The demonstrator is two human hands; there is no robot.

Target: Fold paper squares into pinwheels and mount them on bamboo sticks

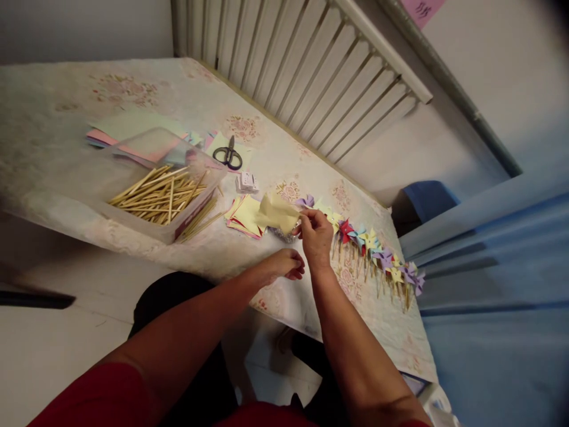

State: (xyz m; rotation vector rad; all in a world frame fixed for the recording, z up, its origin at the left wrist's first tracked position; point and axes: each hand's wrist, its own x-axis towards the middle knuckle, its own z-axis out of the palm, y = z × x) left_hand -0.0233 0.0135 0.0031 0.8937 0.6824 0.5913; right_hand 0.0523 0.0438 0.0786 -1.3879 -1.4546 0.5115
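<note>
One yellow paper [276, 214] in right hand [316, 236]

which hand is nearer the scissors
Right. The right hand holds yellow paper just below-right of the scissors; the left hand rests lower, farther off.

A pink paper note [421, 8] is stuck on the wall at the top. It has dark marks written on it, but they are too small and cut off to read. No other words show.
</note>
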